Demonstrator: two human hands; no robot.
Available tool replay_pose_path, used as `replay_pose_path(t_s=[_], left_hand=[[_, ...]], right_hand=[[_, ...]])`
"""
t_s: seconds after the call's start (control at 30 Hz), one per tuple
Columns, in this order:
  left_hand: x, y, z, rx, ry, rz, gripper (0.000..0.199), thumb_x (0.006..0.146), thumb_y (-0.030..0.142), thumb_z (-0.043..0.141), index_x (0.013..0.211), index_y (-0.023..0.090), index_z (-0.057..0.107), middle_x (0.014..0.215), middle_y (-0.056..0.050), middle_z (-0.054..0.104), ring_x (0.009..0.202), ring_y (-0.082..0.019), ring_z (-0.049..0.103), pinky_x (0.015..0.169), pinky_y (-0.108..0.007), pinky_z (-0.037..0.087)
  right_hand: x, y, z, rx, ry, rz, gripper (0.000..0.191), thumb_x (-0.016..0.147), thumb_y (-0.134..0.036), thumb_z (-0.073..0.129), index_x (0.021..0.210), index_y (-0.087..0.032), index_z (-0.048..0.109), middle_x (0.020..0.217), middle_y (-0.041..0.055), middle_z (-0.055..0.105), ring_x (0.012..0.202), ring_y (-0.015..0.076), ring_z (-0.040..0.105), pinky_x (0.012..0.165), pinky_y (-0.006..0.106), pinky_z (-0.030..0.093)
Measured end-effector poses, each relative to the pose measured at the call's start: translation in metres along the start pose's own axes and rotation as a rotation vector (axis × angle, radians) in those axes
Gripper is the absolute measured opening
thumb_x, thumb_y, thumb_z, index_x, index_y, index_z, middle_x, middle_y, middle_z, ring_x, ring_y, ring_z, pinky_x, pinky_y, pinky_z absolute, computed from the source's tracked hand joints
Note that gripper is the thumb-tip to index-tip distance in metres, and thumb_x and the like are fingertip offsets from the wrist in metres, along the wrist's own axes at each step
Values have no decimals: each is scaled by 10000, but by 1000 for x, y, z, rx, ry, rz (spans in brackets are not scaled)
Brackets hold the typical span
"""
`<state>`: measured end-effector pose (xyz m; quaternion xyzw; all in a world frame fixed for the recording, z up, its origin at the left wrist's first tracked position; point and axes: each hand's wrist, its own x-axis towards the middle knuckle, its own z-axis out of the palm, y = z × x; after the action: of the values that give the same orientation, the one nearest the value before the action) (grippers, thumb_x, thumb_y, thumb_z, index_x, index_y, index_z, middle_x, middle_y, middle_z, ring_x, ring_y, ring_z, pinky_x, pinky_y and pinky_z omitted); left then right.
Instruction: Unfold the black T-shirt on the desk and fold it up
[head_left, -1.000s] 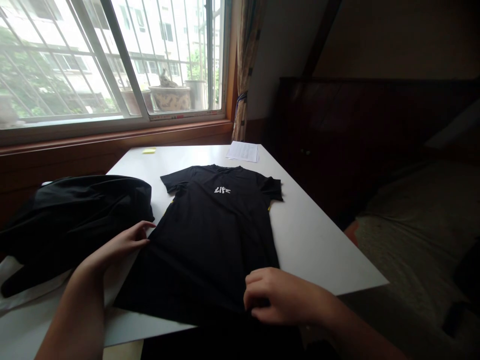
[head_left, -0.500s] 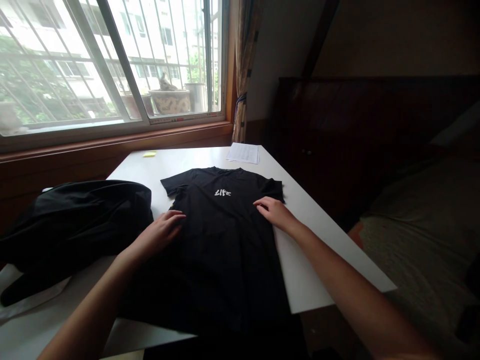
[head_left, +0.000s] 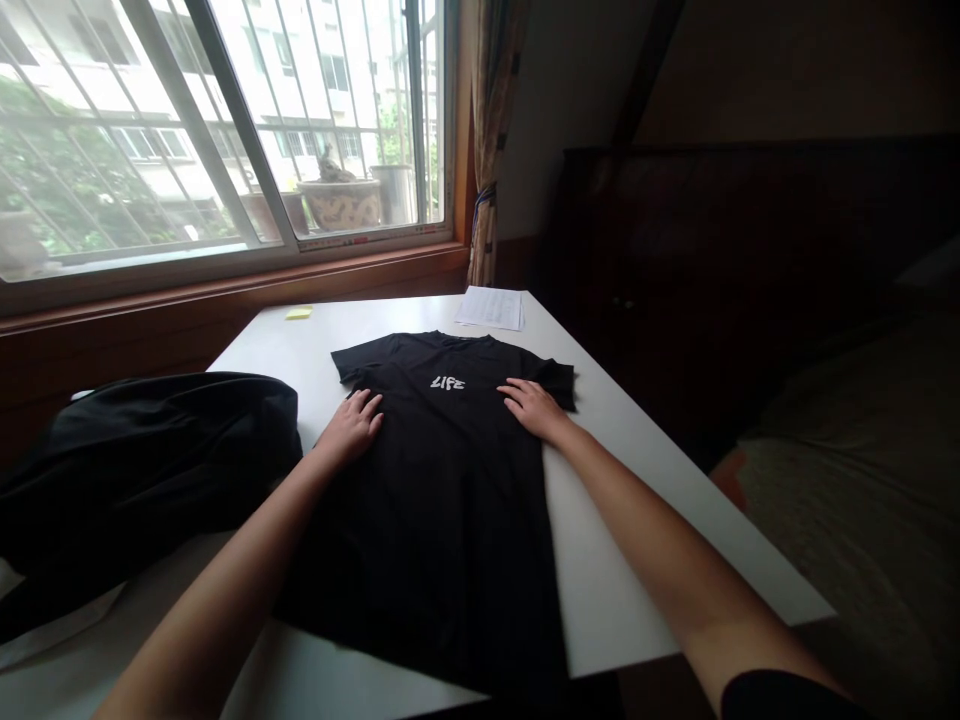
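Observation:
A black short-sleeved T-shirt [head_left: 450, 500] lies spread on the white table, its collar toward the window and white lettering [head_left: 448, 383] on its chest. My left hand [head_left: 352, 425] rests on the shirt's left edge just below the sleeve, fingers apart. On the opposite edge, near the right sleeve, my right hand [head_left: 534, 408] lies on the fabric with its fingers stretched out. Neither hand grasps the cloth.
To the left, a heap of black clothing [head_left: 165, 450] covers part of the white table [head_left: 615, 520]. Paper sheets [head_left: 490, 308] and a yellow sticky note [head_left: 298, 313] lie at the far side. Beyond is a barred window [head_left: 337, 120] with a patterned curtain [head_left: 491, 150].
My left hand has moved forward and slightly right onto the shirt's edge. The right hand has shifted a little forward and left. The shirt appears flatter, its lower hem nearer straight on the table.

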<state>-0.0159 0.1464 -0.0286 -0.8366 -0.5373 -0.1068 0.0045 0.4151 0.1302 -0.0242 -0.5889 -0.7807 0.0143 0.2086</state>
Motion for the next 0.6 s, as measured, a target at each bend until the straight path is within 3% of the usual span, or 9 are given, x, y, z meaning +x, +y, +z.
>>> replay_pose_path(t_s=[0.3,0.6], left_hand=[[38,-28,-1,-49,-33,56,568,1032,421,325,1517,151,444,1610,-123,363,1506,-314,280,1244,-489,233],[59,-46,-6,-105,-76,64,624,1026,465,307,1579,177,318,1641,-109,308,1517,-284,262,1243,-457,232]], right_hand=[[15,25,0,78,78,-58,368,959,-217,488,1263,-246,694,1381,69,624,1291,267,534,1142,477,409],[25,43,-5,173,124,-121,318,932,-195,499,1135,-224,743,1248,66,707,1209,242,602,1099,440,445]])
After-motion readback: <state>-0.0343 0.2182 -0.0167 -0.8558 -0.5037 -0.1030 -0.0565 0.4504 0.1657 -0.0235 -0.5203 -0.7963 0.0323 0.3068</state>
